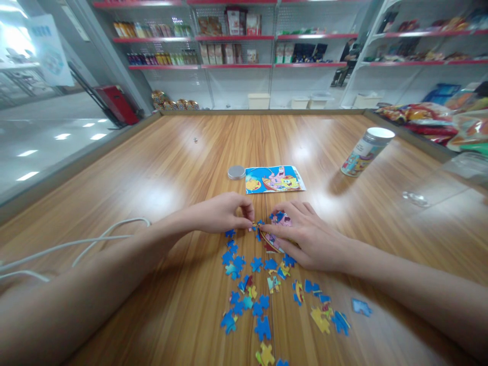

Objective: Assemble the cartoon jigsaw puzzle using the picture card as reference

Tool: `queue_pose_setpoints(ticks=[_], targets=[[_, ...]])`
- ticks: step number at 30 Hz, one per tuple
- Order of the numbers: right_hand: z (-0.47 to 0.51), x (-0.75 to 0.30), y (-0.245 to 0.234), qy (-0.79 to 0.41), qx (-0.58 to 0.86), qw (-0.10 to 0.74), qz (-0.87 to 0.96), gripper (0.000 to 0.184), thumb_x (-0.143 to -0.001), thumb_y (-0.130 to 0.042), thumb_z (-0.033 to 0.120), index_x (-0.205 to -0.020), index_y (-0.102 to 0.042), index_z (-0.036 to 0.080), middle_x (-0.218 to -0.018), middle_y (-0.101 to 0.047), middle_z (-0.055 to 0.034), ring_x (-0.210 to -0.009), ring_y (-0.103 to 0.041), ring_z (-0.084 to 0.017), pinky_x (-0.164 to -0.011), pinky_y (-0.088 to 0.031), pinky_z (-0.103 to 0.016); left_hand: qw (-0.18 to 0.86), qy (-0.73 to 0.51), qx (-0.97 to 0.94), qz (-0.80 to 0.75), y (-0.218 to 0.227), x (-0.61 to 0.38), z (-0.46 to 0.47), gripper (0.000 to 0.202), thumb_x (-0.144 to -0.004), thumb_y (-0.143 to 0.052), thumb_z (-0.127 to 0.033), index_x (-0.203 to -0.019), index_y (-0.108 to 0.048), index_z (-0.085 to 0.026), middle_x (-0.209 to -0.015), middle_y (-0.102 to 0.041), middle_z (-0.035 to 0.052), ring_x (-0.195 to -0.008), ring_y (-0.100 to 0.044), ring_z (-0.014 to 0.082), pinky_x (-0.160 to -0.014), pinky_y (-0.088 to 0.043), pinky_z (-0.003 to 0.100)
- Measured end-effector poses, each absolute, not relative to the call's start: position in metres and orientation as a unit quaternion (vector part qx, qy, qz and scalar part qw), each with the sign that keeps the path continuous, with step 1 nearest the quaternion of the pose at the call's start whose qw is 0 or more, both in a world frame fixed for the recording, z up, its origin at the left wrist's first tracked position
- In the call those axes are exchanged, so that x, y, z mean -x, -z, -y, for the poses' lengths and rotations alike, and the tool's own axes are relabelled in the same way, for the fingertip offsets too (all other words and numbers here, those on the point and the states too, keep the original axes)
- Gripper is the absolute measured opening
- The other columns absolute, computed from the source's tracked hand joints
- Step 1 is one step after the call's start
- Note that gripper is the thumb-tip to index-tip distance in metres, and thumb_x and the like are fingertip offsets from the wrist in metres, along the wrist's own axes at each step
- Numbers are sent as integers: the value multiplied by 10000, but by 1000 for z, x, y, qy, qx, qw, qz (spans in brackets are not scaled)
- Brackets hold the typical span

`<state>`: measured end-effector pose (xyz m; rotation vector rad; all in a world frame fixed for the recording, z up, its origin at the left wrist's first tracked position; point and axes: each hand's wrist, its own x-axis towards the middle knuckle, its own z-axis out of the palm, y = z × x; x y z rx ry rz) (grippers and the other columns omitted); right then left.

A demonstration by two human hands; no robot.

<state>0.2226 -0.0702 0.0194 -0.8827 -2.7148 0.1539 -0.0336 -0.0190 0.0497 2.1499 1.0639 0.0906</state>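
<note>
My left hand (229, 213) is closed in a pinch, thumb and forefinger together on a small jigsaw piece (253, 227) with blue and yellow on it. My right hand (305, 234) lies with outstretched fingers over a partly joined puzzle section (272, 243) showing a pink figure, and covers much of it. Its forefinger tip touches the section's left edge, close to the pinched piece. Loose jigsaw pieces, mostly blue, such as one blue piece (263, 328), are scattered nearer to me. Just beyond both hands lies the cartoon picture card (274, 180).
A round metal lid (236, 173) sits left of the card. Farther right stands a printed cylindrical can (366, 151) on the wooden table (183, 168). White cables (102, 237) run beside my left forearm. Snack bags (419, 119) and stocked shelves (236, 38) are beyond.
</note>
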Motion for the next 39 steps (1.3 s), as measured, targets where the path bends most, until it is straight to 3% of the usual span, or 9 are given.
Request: queue_pose_setpoints(ticks=[3, 7, 12, 19, 23, 26, 31, 39], targets=[[70, -223, -20, -56, 303, 144, 940, 336, -975, -563, 271, -1290, -678, 268, -1168, -565, -128, -1107, -487, -303, -911, -420, -462, 336, -69, -834, -432, -53, 36, 16, 177, -868, -648, -280, -965, -689, -137, -939, -718, 47, -762, -621, 132, -713, -451, 242], [70, -223, -19, -54, 303, 151, 939, 351, -971, -568, 264, -1306, -672, 282, -1153, -570, -127, -1095, -490, -300, -903, -418, -452, 299, -45, -852, -428, -48, 33, 19, 314, -801, -761, -391, -994, -694, -153, -950, -720, 50, -811, -631, 162, -717, -445, 252], [69, -224, -18, -51, 306, 141, 940, 358, -981, -547, 275, -1320, -661, 293, -1160, -564, -127, -1103, -488, -301, -906, -415, -454, 241, 0, -878, -413, -45, 26, 28, 181, -832, -721, -323, -888, -700, -153, -898, -711, 52, -795, -620, 166, -700, -435, 264], [68, -225, -15, -47, 292, 169, 940, 335, -967, -578, 268, -1286, -677, 288, -1204, -563, -127, -1146, -497, -305, -927, -429, -480, 332, -19, -838, -432, -47, 26, 30, 137, -798, -701, -234, -900, -657, -154, -719, -662, -15, -634, -592, 121, -595, -415, 231], [64, -229, -9, -51, 276, 334, 900, 293, -923, -631, 197, -1206, -695, 241, -1166, -578, -111, -1110, -542, -266, -934, -455, -455, 381, -109, -816, -422, -49, 25, 27, 237, -838, -648, -232, -1055, -666, -137, -713, -652, -8, -622, -567, 115, -595, -426, 235], [61, -230, -9, -39, 287, 422, 859, 268, -889, -627, 131, -1132, -699, 217, -1036, -586, -82, -973, -570, -229, -855, -477, -409, 448, -149, -775, -421, -49, 23, 26, 177, -864, -633, -267, -941, -706, -125, -724, -664, 15, -598, -557, 103, -578, -444, 234], [58, -227, -9, -35, 296, 383, 874, 223, -882, -611, 134, -1069, -706, 212, -967, -592, -67, -934, -568, -227, -842, -450, -416, 497, -177, -723, -447, -43, 22, 27, 157, -850, -675, -282, -821, -670, -128, -661, -649, 13, -583, -607, 114, -566, -497, 235], [56, -228, -6, -33, 309, 379, 872, 219, -871, -617, 142, -1050, -713, 224, -930, -606, -51, -908, -572, -218, -815, -429, -389, 493, -199, -703, -473, -41, 15, 31, 141, -854, -668, -275, -814, -650, -141, -628, -639, -3, -502, -584, 102, -475, -464, 212]])
